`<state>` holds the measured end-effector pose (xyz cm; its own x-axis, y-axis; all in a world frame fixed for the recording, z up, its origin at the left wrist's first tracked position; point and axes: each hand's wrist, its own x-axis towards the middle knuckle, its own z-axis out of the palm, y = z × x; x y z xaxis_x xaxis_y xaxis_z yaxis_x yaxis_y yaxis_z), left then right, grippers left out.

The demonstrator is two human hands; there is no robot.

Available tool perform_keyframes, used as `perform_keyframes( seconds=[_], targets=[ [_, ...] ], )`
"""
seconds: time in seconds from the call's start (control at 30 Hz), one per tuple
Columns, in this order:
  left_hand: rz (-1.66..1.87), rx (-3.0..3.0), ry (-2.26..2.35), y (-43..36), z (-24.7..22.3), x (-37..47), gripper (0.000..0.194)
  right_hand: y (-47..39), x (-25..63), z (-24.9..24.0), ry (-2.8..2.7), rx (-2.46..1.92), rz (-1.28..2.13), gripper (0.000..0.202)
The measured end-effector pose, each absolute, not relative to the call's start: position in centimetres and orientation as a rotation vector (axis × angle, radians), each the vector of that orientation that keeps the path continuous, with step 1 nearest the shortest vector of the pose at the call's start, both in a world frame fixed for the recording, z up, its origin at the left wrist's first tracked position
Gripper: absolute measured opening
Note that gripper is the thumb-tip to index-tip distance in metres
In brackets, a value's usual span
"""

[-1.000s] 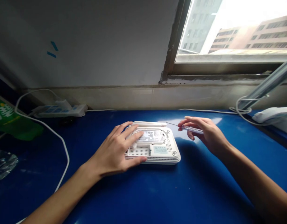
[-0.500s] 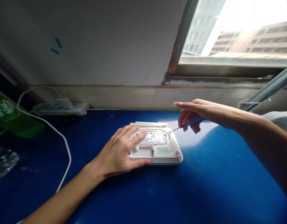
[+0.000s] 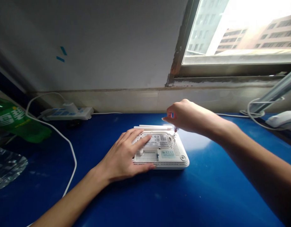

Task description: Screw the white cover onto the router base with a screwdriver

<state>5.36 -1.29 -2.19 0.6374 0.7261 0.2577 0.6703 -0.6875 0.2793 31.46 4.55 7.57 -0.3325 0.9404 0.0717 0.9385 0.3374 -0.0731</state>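
A white router [image 3: 177, 149] lies underside up on the blue table, its vents, printed labels and round corner recesses showing. Over its left end spreads my left hand [image 3: 123, 154], thumb along the near edge and fingers across the top, holding it. My right hand [image 3: 189, 116] is closed around a screwdriver [image 3: 175, 129] above the router's far right corner. The screwdriver stands nearly upright, with its tip at the recess there; most of the handle is hidden by the hand. White antennas [image 3: 152, 127] lie folded along the router's far side.
At the left lie a green bottle [image 3: 20, 121] and a clear plastic item [image 3: 8, 168]. A power strip [image 3: 82, 113] with a plugged-in charger sits by the wall, and its white cable [image 3: 71, 145] curves over the table [image 3: 140, 201]. A metal post [image 3: 273, 91] rises at the right.
My right hand has moved left and turned over the corner, bringing the screwdriver from a slant to nearly upright. My left hand stays on the router. The view has shifted slightly.
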Motion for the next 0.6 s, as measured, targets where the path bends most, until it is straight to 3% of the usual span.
perform_keyframes(
  seconds=[0.1, 0.23, 0.43, 0.6],
  targets=[
    [0.553, 2.666, 1.155, -1.3, -2.2, 5.4, 0.082, 4.1, 32.2, 5.9, -2.421, -1.639, -0.051, 0.01],
    [0.553, 2.65, 1.15, -1.3, -2.3, 5.4, 0.083, 3.6, 33.1, 4.8, -2.393, -1.567, -0.114, 0.032],
    [0.565, 2.624, 1.153, -1.2, -2.6, 5.2, 0.081, 2.8, 33.3, 5.1, -2.401, -1.578, -0.011, 0.034],
    [0.547, 2.606, 1.154, -1.2, -2.6, 5.2, 0.083, 2.5, 34.1, 5.4, -2.514, -1.232, 0.155, 0.065]
  ],
)
